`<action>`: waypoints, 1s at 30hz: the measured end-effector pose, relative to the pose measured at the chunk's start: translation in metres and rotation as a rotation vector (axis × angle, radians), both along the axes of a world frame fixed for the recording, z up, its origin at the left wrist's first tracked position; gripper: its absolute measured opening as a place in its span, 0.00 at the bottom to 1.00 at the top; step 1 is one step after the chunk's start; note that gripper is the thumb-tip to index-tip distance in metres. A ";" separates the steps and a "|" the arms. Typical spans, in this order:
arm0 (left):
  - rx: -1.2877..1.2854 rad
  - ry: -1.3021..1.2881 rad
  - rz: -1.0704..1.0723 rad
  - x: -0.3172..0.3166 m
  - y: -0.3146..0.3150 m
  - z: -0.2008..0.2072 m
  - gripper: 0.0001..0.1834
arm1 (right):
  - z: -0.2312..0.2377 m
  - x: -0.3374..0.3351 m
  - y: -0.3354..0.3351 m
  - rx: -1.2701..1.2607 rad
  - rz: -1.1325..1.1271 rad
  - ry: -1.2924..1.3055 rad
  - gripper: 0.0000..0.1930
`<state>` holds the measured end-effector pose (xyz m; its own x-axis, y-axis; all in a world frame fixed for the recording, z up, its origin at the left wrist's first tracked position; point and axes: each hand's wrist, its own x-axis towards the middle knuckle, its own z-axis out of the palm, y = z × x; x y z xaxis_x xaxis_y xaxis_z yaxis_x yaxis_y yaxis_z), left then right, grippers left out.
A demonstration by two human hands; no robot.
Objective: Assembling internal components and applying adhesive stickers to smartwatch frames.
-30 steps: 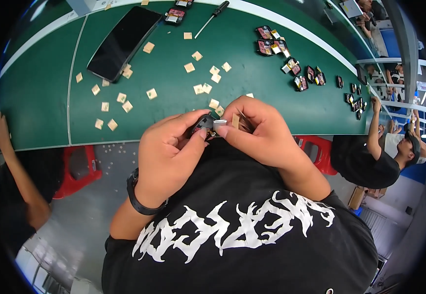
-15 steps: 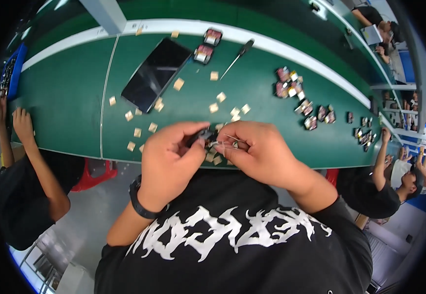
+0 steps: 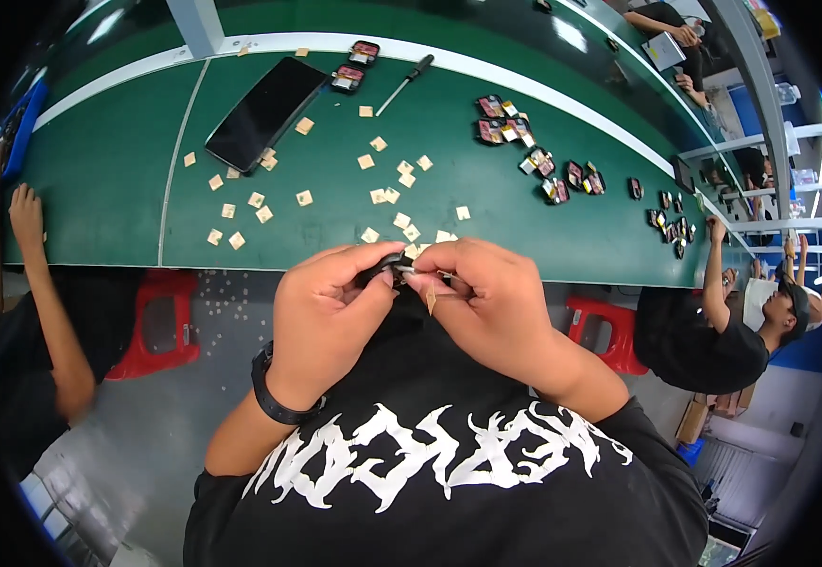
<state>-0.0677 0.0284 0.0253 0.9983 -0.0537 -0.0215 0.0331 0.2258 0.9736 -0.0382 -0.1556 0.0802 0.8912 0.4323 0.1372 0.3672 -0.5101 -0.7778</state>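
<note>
My left hand (image 3: 321,293) is closed around a small black casing (image 3: 373,274), held just over the near edge of the table. The fingers cover most of the casing. Against its right side, my right hand (image 3: 491,288) is pinched shut, its fingertips meeting a small pale part (image 3: 406,269). From under these fingers pokes a small tan piece (image 3: 432,301), partly hidden. Just beyond both hands, several tan squares (image 3: 411,231) lie scattered on the green table (image 3: 335,222).
A black tablet-like slab (image 3: 264,113) lies at the far left, with a screwdriver (image 3: 405,85) and two open black casings (image 3: 347,78) right of it. More open casings (image 3: 501,123) cluster rightward. People sit on both sides; red stools (image 3: 160,321) stand below the edge.
The view has shifted, so the tabletop things sit higher and further left. Both hands stay together at the casing. Thin metallic lines at my right fingers no longer show; a tan piece shows there.
</note>
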 end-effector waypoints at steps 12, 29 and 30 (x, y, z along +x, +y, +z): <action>0.077 0.045 -0.189 0.000 -0.031 0.001 0.21 | -0.001 -0.004 -0.032 0.053 -0.120 0.144 0.05; -0.261 0.227 -0.274 0.021 -0.034 -0.003 0.24 | -0.049 0.009 -0.042 0.262 -0.168 -0.047 0.07; -0.259 0.217 -0.290 0.020 -0.033 -0.002 0.24 | -0.048 0.006 -0.040 0.197 -0.141 -0.234 0.09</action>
